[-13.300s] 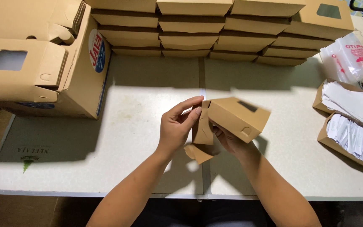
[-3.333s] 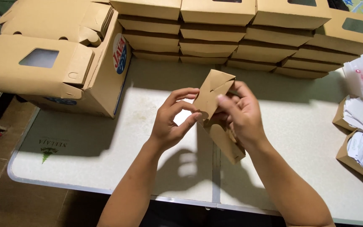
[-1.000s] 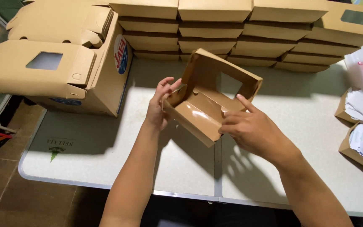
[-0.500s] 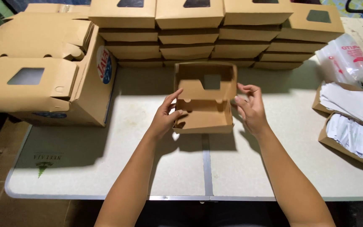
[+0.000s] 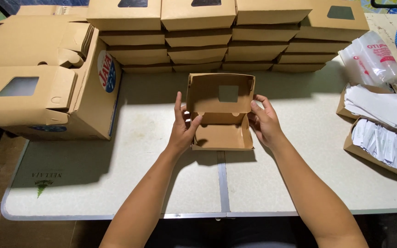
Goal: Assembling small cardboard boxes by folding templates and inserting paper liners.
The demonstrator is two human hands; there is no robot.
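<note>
Brown window box (image 5: pixel 221 124) sits open mid-worktop (image 5: pixel 161 183), lid upright. Left hand (image 5: pixel 183 126) and right hand (image 5: pixel 263 120) press its side walls, fingers spread flat, not clamped. Risk: uneven squeeze could buckle a wall or pop the corner tabs; stacked boxes (image 5: pixel 198 34) stand close behind.

Place: a small packing workspace, seemingly home-run, is showing here.
Stock: rows of folded brown cardboard window boxes (image 5: pixel 235 34) are standing stacked along the pale folding table (image 5: pixel 129 179).
Supplies: a large brown corrugated carton (image 5: pixel 47 78) is sitting left; open cardboard trays of white paper slips (image 5: pixel 382 138) are lying right.
</note>
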